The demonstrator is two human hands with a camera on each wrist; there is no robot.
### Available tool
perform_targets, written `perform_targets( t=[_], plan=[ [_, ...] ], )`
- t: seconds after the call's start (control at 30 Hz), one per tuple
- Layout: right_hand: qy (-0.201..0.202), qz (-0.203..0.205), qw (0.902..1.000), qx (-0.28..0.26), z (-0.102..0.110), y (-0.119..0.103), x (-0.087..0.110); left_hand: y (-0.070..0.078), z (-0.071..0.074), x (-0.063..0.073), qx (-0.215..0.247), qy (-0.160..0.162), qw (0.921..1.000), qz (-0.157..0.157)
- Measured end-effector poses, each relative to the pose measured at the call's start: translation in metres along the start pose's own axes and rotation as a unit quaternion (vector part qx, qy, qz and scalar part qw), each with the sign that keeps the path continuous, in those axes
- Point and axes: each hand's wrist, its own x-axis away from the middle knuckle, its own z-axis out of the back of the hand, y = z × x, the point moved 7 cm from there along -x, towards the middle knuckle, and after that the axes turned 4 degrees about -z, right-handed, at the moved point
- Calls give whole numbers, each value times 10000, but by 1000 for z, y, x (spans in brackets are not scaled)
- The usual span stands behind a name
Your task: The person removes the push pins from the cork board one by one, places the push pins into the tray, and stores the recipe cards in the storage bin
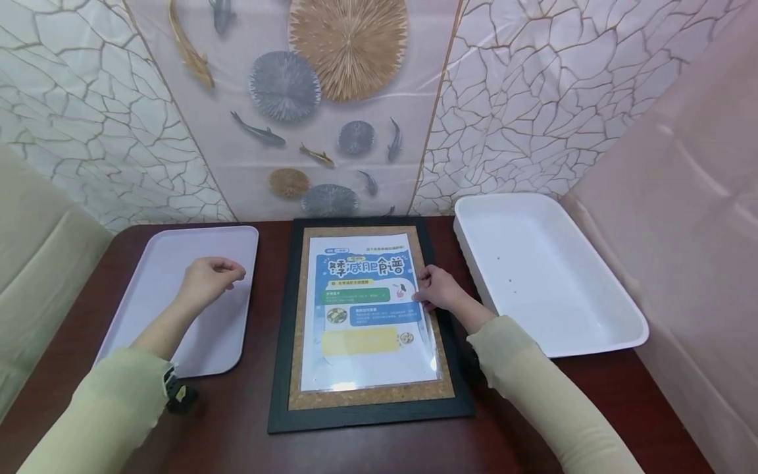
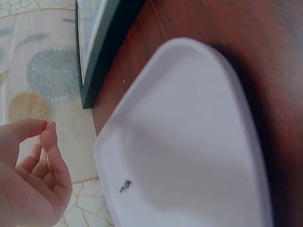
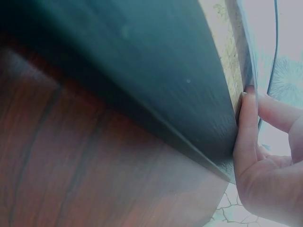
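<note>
A laminated sheet [image 1: 367, 368] printed in blue, green and yellow lies on a black-framed cork board [image 1: 379, 398]. Its right edge is held by my right hand [image 1: 441, 288], with one finger between sheet and cork in the right wrist view and another digit on the printed side. My left hand [image 1: 208, 282] hovers over the inner side of a flat pale tray [image 1: 172, 263]. Its fingers are curled, with thumb tip and fingertip together and nothing visible between them. In the left wrist view, tiny green and dark red objects [image 2: 126, 186] lie on the tray.
At the right stands a deep white bin [image 1: 551, 283] with several dark specks on its floor. Everything sits on a dark red-brown table [image 1: 331, 454]. A patterned cloth [image 1: 515, 118] hangs behind, and pale fabric covers both sides.
</note>
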Motion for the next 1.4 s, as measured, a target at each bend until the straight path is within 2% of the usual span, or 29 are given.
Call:
perform_targets(
  t=[0.23, 0.63, 0.83, 0.97, 1.07, 1.2, 1.4],
  plan=[
    [77, 13, 10000, 37, 1, 0, 0, -16, 6, 10, 114, -47, 9997, 203],
    [162, 23, 9998, -81, 2, 4, 3, -45, 5, 26, 55, -36, 9990, 441],
    [509, 143, 9984, -197, 2, 9, 4, -54, 5, 32, 73, 7, 9985, 547],
    [729, 286, 9958, -475, 2, 9, 9, -57, 4, 33, 92, 22, 9981, 609],
    [731, 342, 9933, -825, 2, 10, 12, -58, 4, 34, 61, 34, 9980, 627],
    [692, 213, 9879, -1370, 4, 15, 17, -59, 4, 35, -3, 47, 9979, 647],
    [1089, 220, 9774, -1796, 28, 17, 26, -61, 5, 37, -51, 41, 9977, 670]
  ],
)
